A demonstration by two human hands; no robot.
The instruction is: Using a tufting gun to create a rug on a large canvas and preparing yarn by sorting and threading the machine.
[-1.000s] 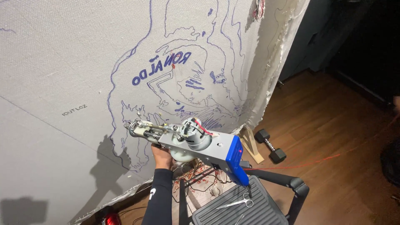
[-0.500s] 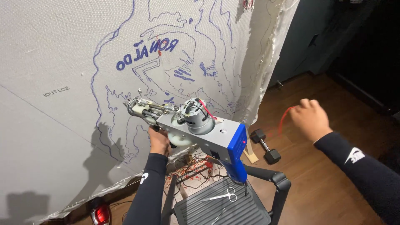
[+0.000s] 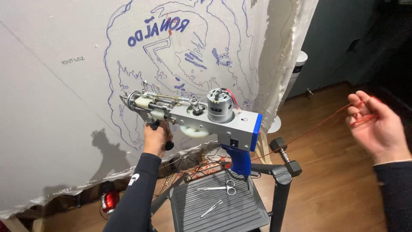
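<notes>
Tufting gun: silver body with a blue grip, tufting gun (image 3: 201, 118) held level in front of the stretched cloth (image 3: 64, 86), nose toward the blue drawing.
Left hand: left hand (image 3: 156, 138) under the gun's front, fingers wrapped tight round its black front handle.
Right hand: right hand (image 3: 377, 129) raised well off to the side, fingers loosely curled about a red yarn (image 3: 317, 126).
Yarn: thin strand running from that hand back toward the gun.
Below: grey step stool (image 3: 223, 206) carrying scissors (image 3: 219, 187) and tweezers (image 3: 211, 209).
Floor: dumbbell (image 3: 285, 155) on the wood beside the stool.
</notes>
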